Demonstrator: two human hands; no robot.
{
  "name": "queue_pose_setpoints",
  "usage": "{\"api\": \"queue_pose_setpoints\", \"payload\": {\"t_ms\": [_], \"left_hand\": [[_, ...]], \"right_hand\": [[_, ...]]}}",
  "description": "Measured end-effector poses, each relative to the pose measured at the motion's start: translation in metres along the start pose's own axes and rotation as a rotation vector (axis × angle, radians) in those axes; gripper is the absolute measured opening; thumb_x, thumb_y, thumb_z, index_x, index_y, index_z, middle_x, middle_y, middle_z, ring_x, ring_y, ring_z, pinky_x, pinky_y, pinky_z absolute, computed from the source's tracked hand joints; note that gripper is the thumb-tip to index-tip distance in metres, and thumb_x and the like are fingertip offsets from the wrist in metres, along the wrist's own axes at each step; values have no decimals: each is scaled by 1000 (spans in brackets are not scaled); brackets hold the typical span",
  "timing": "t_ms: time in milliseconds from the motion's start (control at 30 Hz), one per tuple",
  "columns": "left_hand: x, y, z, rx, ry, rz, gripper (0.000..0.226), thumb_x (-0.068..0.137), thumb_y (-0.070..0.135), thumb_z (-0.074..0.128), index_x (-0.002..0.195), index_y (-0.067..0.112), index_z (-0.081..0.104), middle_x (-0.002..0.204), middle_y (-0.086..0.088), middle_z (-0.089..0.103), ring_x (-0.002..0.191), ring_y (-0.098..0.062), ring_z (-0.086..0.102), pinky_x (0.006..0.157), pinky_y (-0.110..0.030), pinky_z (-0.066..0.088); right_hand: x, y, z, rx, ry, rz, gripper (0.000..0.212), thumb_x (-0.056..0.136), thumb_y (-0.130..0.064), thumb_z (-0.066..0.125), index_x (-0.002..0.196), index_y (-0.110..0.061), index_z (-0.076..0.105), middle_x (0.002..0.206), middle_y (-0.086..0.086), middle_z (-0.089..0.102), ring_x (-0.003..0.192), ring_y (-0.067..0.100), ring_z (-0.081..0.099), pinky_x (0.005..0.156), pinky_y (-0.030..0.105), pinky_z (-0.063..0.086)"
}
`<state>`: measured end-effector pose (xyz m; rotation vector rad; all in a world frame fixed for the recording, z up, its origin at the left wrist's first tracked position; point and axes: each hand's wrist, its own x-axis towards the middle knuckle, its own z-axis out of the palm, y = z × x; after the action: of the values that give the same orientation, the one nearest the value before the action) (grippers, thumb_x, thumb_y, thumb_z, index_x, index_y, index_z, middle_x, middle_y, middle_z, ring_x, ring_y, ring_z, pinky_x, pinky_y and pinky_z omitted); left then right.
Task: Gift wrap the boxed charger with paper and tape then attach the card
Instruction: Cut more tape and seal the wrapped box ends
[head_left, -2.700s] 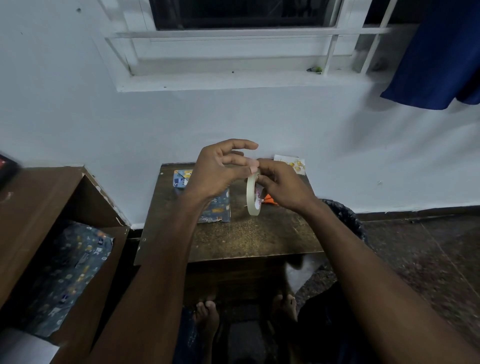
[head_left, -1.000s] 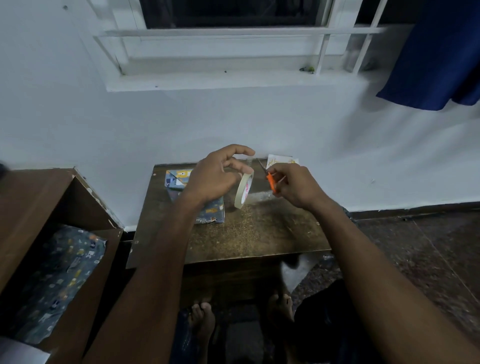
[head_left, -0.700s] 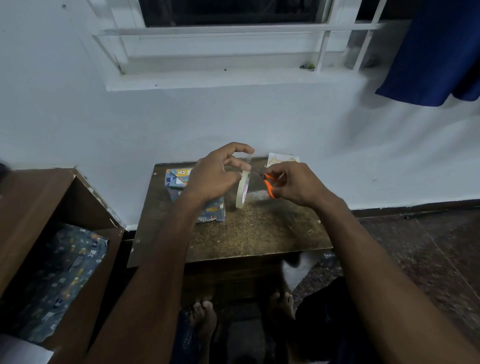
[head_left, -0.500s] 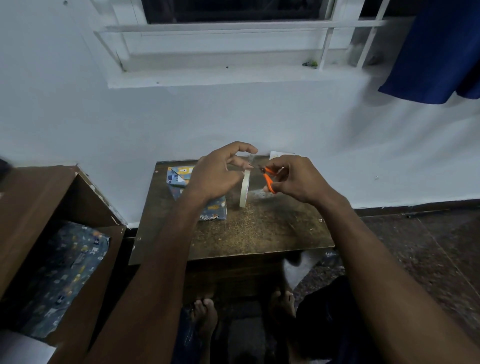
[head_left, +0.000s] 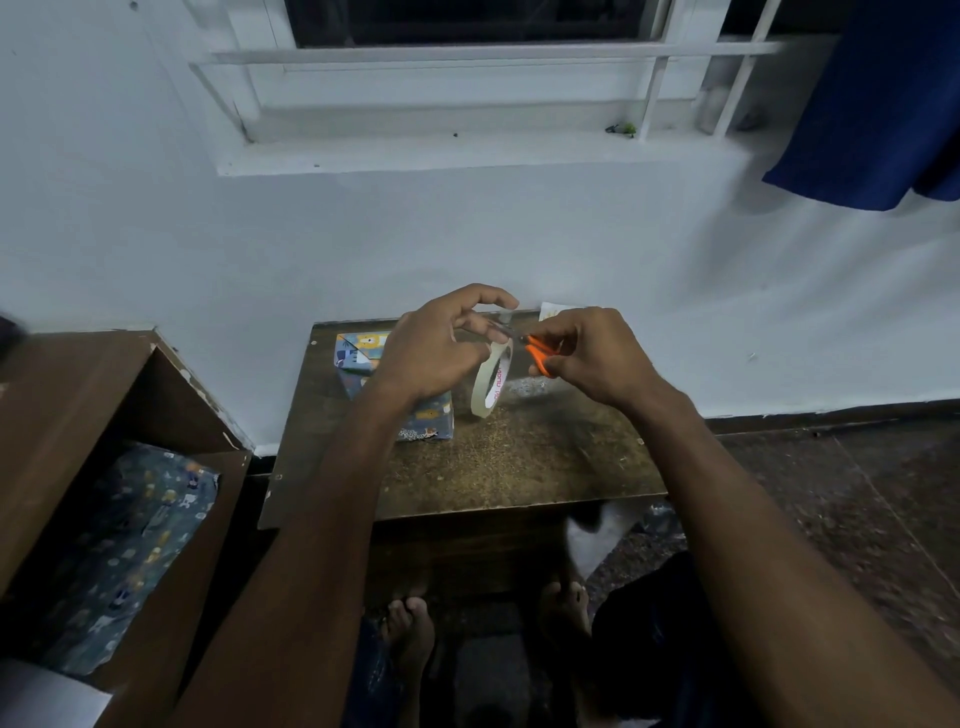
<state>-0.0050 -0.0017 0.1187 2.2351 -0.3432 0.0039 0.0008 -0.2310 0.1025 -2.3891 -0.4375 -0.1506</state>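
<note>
Brown shelving (head_left: 62, 415) at the far left holds spare patterned wrapping paper (head_left: 130, 551). Moving right, the wrapped box (head_left: 363, 353) sits on the small wooden table (head_left: 509, 467), toward its far left corner, partly hidden behind my left wrist. It looks already papered, so I judge I am cutting tape for a seam or for the card.

My left hand (head_left: 436, 348) is raised over the table, its thumb and fingers pinching what looks like a pulled length of tape, with the tape roll (head_left: 491, 379) hanging just below. To its right, my right hand (head_left: 592, 353) is curled round the orange-handled scissors (head_left: 537, 356), blades pointing left toward the left hand's fingertips. The card (head_left: 550, 310) peeks out at the far edge of the table, behind the right hand.

Risks from here: the blades sit very near my left fingers, so a careless snip could nick them. The roll hangs unsupported and would likely drop once the strip is cut. The freed strip could also curl and stick to itself.
</note>
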Motion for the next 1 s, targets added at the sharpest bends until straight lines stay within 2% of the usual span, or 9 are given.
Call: {"api": "queue_pose_setpoints", "payload": {"t_ms": [100,333,467,567,667,767,833,933,1000], "left_hand": [[0,0,0,5,21,-1,56,88,16,74,130,51,63,98,25,79,112,-2,69,105,-47,53],[-2,1,8,99,202,-8,54,90,28,80,136,46,59,88,28,76,91,0,69,91,-35,54],[-1,1,7,54,198,-17,62,90,30,83,144,40,55,91,28,77,99,1,68,92,-34,51],[-1,-1,6,13,193,1,64,89,31,84,145,39,54,92,31,76,112,0,67,98,-37,49],[1,-5,5,-33,168,22,65,88,29,86,145,38,55,90,30,77,114,-1,68,106,-40,48],[3,-8,3,-96,140,44,67,86,26,88,144,35,56,89,25,79,114,0,69,112,-39,43],[5,-9,1,-136,109,57,68,86,24,89,144,34,57,90,21,80,112,-1,70,115,-42,43],[6,-11,0,-190,104,81,70,84,20,89,145,29,57,91,16,81,111,-5,72,116,-46,43],[5,-9,2,-229,165,92,73,84,15,89,147,27,54,89,13,81,106,-5,74,112,-36,45]], "right_hand": [[3,1,2,-40,11,6,32,82,-8,81,103,-32,84,79,-13,75,74,6,67,71,37,58],[5,12,6,-84,-12,71,27,83,-8,80,102,-27,84,82,-10,76,75,2,65,70,25,48],[10,23,26,-238,-92,199,16,85,-19,83,100,-24,82,86,-3,75,85,16,69,72,26,44],[12,23,45,-370,-238,221,23,87,-23,81,109,-18,79,104,5,75,97,22,68,81,33,54],[15,18,48,-432,-175,223,35,83,-21,79,118,-19,75,116,7,73,105,26,67,87,40,58],[17,10,37,-160,31,92,64,75,-32,84,135,-28,65,128,-4,67,120,20,58,96,39,52],[15,0,33,44,20,-87,58,85,-28,84,140,-27,63,135,-10,66,125,9,57,103,26,44],[9,-13,37,66,-48,-179,16,98,-14,70,108,-25,75,93,-33,70,91,-12,64,76,11,43],[8,-15,42,39,-32,-159,21,98,-11,66,82,-24,67,68,-23,64,70,-3,61,62,21,38]]}}
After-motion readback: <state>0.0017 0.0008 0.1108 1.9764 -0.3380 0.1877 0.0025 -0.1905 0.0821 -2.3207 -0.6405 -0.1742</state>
